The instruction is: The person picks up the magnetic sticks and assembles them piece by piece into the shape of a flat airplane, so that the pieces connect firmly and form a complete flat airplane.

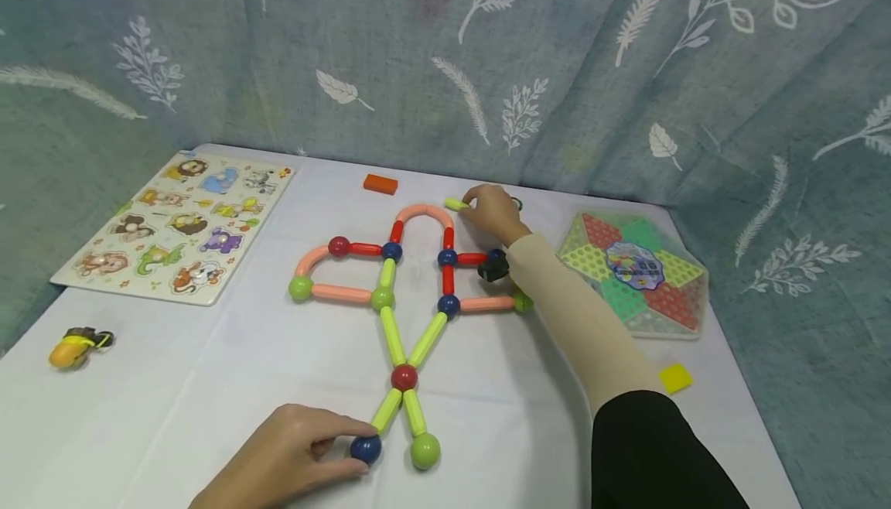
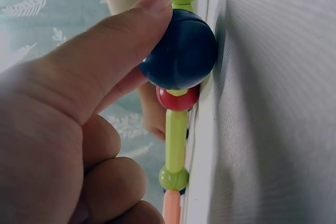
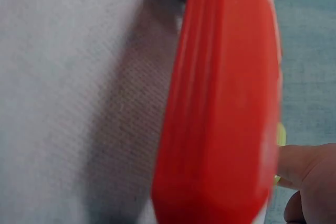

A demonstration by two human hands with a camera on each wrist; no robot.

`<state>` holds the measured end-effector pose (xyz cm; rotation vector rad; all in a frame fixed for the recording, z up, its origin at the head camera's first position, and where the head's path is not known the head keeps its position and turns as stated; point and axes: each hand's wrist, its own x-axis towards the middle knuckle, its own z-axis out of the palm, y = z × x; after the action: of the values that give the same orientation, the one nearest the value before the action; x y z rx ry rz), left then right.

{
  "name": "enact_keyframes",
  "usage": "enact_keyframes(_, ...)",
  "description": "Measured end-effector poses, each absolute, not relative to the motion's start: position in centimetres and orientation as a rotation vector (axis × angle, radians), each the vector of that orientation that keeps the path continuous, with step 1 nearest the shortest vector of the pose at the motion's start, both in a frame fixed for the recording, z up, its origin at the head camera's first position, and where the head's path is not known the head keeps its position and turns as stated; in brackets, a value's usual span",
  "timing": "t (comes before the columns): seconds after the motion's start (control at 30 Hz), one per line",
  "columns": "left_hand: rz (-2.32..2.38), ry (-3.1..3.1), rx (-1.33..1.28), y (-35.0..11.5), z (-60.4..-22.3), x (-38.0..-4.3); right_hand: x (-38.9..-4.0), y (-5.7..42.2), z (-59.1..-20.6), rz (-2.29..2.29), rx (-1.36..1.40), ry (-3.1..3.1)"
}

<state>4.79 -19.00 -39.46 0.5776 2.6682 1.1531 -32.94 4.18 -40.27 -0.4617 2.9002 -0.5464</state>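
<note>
A flat figure of magnetic rods and balls lies on the white table, with a red ball (image 1: 404, 377) where its yellow-green rods cross. At the figure's near end my left hand (image 1: 292, 451) pinches a dark blue ball (image 1: 366, 449) between thumb and forefinger; the left wrist view shows the thumb against this ball (image 2: 182, 51). A green ball (image 1: 425, 451) sits just right of it. My right hand (image 1: 493, 211) reaches past the figure and pinches a short yellow-green rod (image 1: 455, 204) beside the pink arch (image 1: 425, 210). A red rod (image 3: 220, 98) fills much of the right wrist view.
An animal puzzle board (image 1: 174, 227) lies at the left, near a yellow-and-black toy (image 1: 80, 346). The hexagonal game board (image 1: 633, 273) is at the right, with a yellow piece (image 1: 675, 378) below. An orange block (image 1: 380, 184) lies near the back edge, before a patterned curtain (image 1: 390, 52).
</note>
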Motion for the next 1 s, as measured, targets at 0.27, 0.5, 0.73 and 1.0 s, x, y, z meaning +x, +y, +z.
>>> enact_keyframes(0.27, 1.127, 2.724, 0.571, -18.5, -39.6, 4.6, -30.8, 6.0, -39.3, -0.599, -0.547, 2.957)
enact_keyframes(0.5, 1.115, 2.83, 0.65, -18.5, -39.8, 4.2, -23.1, 7.8, -37.8, -0.815, -0.789, 2.915)
enact_keyframes(0.73, 1.147, 2.88, 0.689, -18.4, -40.1, 4.2, -13.0, 8.5, -38.2, -0.995, -0.96, 2.712)
enact_keyframes(1.0, 1.173, 2.888, 0.749, -18.2, -40.4, 3.9, -4.8, 9.1, -39.2, -1.024, -1.148, 2.433)
